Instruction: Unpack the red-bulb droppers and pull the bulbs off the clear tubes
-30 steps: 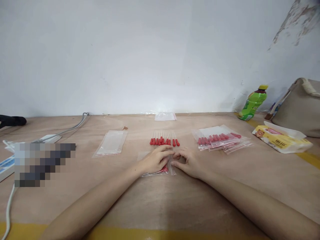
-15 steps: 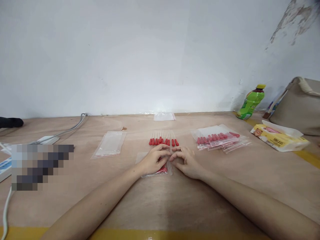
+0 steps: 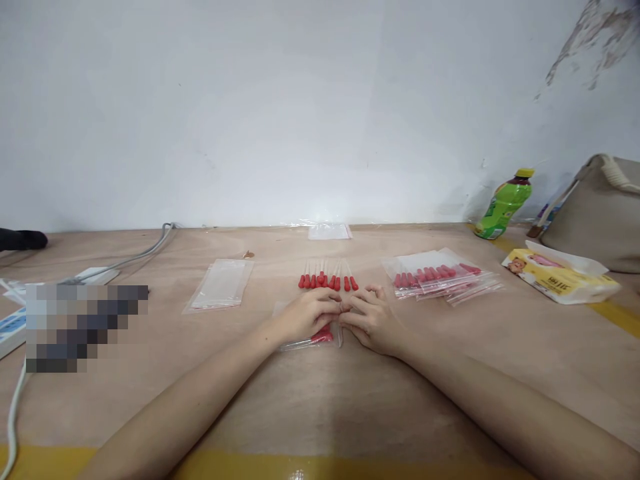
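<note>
A clear zip bag (image 3: 337,340) lies flat on the table, with glass droppers with red rubber bulbs (image 3: 323,335) inside it. My left hand (image 3: 309,315) rests across the bag, its fingers closed on the zip edge at the bag's right end. From the other side, the bent fingers of my right hand (image 3: 374,321) press at that same edge, fingertips nearly touching the left ones. My fingers partly cover the bag's top. Just beyond my hands, several loose red-bulb droppers (image 3: 333,283) lie in a row, bulbs toward me.
Flat plastic bags (image 3: 223,283) are stacked at left, another bag (image 3: 330,232) by the wall. Filled bags (image 3: 425,273) overlap at right, near a tissue pack (image 3: 560,277), a green bottle (image 3: 504,203) and a beige handbag (image 3: 595,213). Cables (image 3: 150,250) run at left.
My right hand has shifted slightly, its fingers curling closer to the bag's zip edge. My left hand has lifted a little, showing more of the red bulbs in the bag.
</note>
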A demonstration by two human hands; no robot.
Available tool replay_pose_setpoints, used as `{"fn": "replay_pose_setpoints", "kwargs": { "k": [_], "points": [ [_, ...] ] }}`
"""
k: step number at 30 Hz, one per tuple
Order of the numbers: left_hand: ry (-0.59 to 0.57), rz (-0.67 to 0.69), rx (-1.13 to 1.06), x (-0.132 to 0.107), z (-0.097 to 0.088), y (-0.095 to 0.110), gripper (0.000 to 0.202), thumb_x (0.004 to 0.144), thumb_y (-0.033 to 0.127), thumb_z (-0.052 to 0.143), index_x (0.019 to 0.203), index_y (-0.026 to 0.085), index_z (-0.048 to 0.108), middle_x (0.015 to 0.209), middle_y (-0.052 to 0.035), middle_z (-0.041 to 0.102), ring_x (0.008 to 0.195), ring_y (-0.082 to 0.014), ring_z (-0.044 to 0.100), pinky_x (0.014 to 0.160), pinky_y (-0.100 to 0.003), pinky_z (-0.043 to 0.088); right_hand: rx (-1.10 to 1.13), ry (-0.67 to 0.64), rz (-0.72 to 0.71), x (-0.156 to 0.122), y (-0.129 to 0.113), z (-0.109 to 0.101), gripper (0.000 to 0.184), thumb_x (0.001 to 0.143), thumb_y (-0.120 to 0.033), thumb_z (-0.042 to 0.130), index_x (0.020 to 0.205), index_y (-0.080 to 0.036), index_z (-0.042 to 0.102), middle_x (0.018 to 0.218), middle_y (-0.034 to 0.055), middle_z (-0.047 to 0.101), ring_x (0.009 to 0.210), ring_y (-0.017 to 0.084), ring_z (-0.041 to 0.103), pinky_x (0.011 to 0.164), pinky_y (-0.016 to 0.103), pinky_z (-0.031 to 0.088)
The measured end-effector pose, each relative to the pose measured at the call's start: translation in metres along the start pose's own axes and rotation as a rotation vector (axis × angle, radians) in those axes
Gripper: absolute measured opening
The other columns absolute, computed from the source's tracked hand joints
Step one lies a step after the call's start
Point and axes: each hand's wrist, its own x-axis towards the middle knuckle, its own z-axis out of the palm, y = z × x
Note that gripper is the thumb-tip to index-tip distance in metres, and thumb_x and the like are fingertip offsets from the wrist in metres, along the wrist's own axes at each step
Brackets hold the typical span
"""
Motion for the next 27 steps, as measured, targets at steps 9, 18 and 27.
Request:
{"fn": "replay_pose_setpoints", "kwargs": {
  "k": [9,18,27],
  "points": [
    [-0.069,0.158,0.140,-0.002,0.001,-0.007,0.028,0.088,0.014,0.033,0.074,0.015,0.057,0.080,-0.0043,0.059,0.075,-0.0137,0.053,0.071,-0.025,0.042,-0.006,-0.015,-0.125,0.003,0.001,0.001,0.021,0.079,-0.007,0.041,0.077,-0.020,0.057,0.082,0.0003,0.062,0.086,0.015,0.047,0.084,0.036,0.024],
    [-0.076,0.241,0.076,-0.002,-0.001,-0.009,0.028,0.085,0.006,0.029,0.069,0.015,0.050,0.080,-0.0045,0.055,0.077,-0.0129,0.050,0.070,-0.023,0.041,0.022,-0.015,-0.246,0.005,0.005,-0.004,0.022,0.075,-0.004,0.039,0.082,-0.018,0.056,0.085,0.0014,0.062,0.091,0.016,0.046,0.076,0.031,0.029],
    [-0.024,0.142,0.015,-0.004,0.003,-0.013,0.025,0.086,0.008,0.032,0.082,0.013,0.056,0.088,-0.0061,0.059,0.082,-0.0140,0.054,0.074,-0.024,0.043,0.005,0.200,-0.235,0.004,-0.007,-0.002,0.011,0.080,-0.012,0.049,0.073,-0.019,0.054,0.077,-0.0015,0.064,0.078,0.014,0.049,0.070,0.029,0.030]
  ]
}}
